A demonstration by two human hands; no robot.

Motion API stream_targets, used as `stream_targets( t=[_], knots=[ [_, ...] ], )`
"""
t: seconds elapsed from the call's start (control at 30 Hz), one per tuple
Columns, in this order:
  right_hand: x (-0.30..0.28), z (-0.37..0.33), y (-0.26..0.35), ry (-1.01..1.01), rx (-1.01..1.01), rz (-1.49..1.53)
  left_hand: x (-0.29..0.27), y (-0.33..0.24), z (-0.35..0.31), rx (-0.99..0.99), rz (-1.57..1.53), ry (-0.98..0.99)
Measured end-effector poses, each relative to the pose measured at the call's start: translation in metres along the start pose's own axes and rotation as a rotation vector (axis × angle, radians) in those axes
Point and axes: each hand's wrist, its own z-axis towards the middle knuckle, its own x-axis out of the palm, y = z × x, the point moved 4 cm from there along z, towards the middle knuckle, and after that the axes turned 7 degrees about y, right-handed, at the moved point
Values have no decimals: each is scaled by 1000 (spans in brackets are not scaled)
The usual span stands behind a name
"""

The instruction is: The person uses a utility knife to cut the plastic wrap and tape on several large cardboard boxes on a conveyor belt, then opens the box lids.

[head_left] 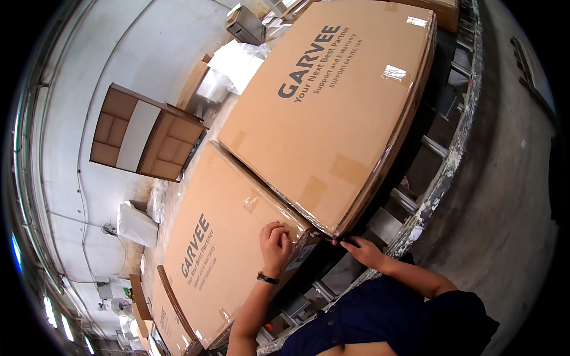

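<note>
My left hand (275,244) rests with curled fingers on the top of a large brown cardboard box (228,237), close to its taped near edge. Whatever those fingers may hold is hidden. A dark band circles my left wrist. To the right, my right hand (363,253) has its fingers closed at the near corner of a second large cardboard box (332,142). A small dark object with a pinkish-red end (335,242) shows at the fingertips; its kind cannot be made out. Both boxes lie flat, separated by a narrow gap, with clear tape along their edges.
The boxes lie on a roller conveyor (435,146) with a worn metal side rail (442,190). Another flat box (168,314) lies at lower left. Beyond stand a brown panelled cabinet (145,133), white wrapped bundles (231,68) and a fan (121,307).
</note>
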Motion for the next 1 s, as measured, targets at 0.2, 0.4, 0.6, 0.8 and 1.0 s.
stream_targets(
  t=[0.2,0.4,0.6,0.8,1.0],
  knots=[
    [2,1,-2,-13,15,-34,2,4,-2,-15,-30,-9],
    [7,-2,-10,14,13,-56,2,5,-2,-2,-22,-4],
    [-5,4,-5,27,16,-76,2,4,-3,-4,-25,-11],
    [-16,11,14,33,57,-57,1,3,0,-8,-34,-11],
    [-3,0,11,112,247,-91,3,1,0,-11,-15,-5]
  ],
)
